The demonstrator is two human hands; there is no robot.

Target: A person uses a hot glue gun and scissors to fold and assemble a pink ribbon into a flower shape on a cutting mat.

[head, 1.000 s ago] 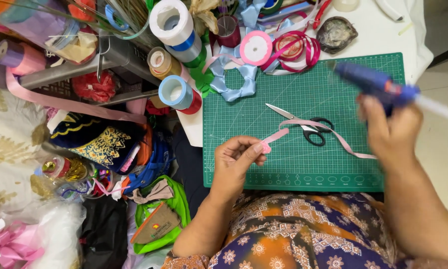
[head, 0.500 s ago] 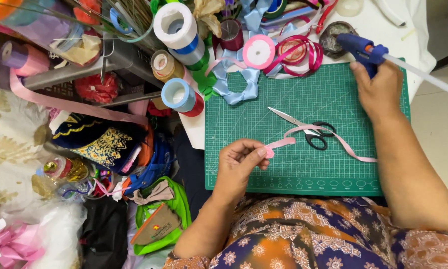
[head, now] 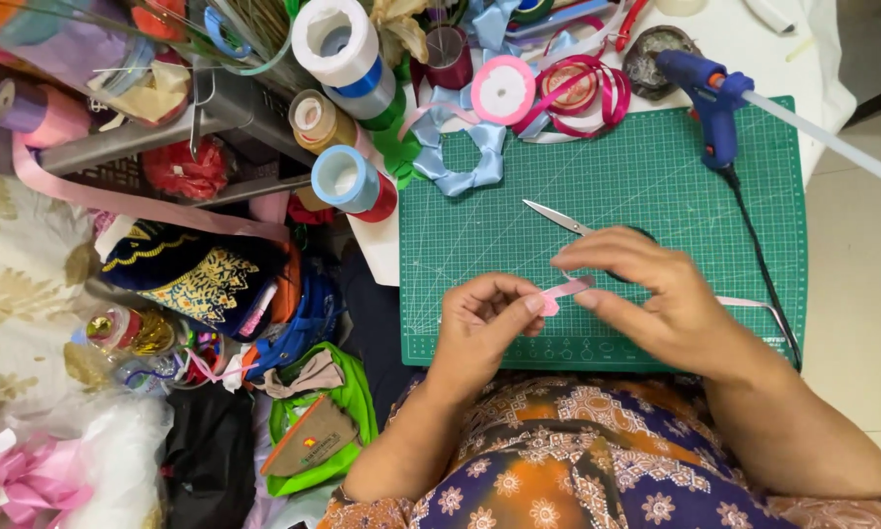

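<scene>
Both hands, left hand (head: 479, 318) and right hand (head: 656, 304), pinch a small pink ribbon piece (head: 565, 290) over the green cutting mat (head: 636, 186). Best to press gently, keeping the edges lined up.

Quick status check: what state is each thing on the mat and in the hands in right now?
Pink ribbon: pinched between both hands.
Left hand: gripping ribbon end.
Right hand: gripping ribbon.
Glue gun: set down at the mat's top edge, unheld.
Scissors: lying on green mat, handles hidden.
</scene>
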